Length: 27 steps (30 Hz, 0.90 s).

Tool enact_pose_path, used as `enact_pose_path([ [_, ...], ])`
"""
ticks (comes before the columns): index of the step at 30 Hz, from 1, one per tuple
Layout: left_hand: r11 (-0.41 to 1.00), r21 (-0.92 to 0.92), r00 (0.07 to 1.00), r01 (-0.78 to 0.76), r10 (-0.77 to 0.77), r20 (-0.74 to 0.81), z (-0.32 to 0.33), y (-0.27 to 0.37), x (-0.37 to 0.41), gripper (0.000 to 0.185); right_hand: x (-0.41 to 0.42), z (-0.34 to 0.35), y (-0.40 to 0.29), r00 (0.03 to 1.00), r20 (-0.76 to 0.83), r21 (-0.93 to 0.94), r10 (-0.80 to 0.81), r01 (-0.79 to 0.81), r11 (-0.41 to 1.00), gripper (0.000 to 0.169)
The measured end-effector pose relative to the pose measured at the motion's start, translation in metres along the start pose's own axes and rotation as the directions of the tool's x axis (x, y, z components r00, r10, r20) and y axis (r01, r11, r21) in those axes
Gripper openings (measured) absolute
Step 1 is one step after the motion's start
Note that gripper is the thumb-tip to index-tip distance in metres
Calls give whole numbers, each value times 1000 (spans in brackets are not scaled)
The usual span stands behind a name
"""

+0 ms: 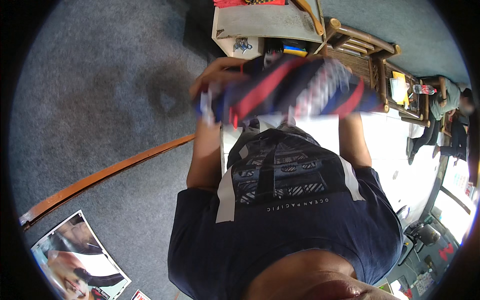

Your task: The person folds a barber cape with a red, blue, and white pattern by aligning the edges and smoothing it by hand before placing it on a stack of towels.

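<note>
A dark blue, red and white striped cloth (277, 90), blurred by motion, is held up in front of my waist. My left hand (219, 73) grips its left end, with the fingers curled over the upper edge. At the other end, the cloth hides most of my right hand (349, 69); my right forearm rises behind the fabric, which appears to be held there too. Just beyond the cloth stands a worn white cabinet (258, 24) with an open shelf. Blue-handled scissors (243, 45) show in that shelf.
A wooden utensil (312, 17) and red fabric (240, 3) lie on the cabinet. Bamboo furniture (363, 45) extends rightward, bearing papers and a bottle (424, 89). A seated person (446, 99) is at the far right. A grey wall (112, 75) with wooden trim (112, 170) stands left.
</note>
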<state>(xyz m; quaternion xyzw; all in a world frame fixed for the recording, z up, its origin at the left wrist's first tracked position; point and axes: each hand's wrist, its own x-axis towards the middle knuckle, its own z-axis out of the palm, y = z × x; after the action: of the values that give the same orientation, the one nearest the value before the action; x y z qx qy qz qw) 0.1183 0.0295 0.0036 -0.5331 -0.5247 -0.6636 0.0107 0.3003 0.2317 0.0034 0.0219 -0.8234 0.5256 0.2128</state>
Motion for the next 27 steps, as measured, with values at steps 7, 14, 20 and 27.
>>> enact_pose_path([
  [7, 985, -126, 983, 116, -132, -128, 10, 25, 37, 20, 38, 4, -50, 779, -359, -81, -515, 524, 848, 14],
  [14, 326, -706, 737, 629, -540, 407, -6, -54, -17, 45, 50, 10, -32, 874, -475, -11, -105, 113, 994, 33],
  [20, -269, -862, 785, 430, -360, 504, -9, -77, -49, 68, 9, 14, 28, 828, -548, -2, 124, -149, 989, 36],
  [27, 432, -485, 626, 761, -686, 372, 8, -20, -11, 52, 22, 13, 16, 833, -553, -56, 39, -84, 995, 33],
])
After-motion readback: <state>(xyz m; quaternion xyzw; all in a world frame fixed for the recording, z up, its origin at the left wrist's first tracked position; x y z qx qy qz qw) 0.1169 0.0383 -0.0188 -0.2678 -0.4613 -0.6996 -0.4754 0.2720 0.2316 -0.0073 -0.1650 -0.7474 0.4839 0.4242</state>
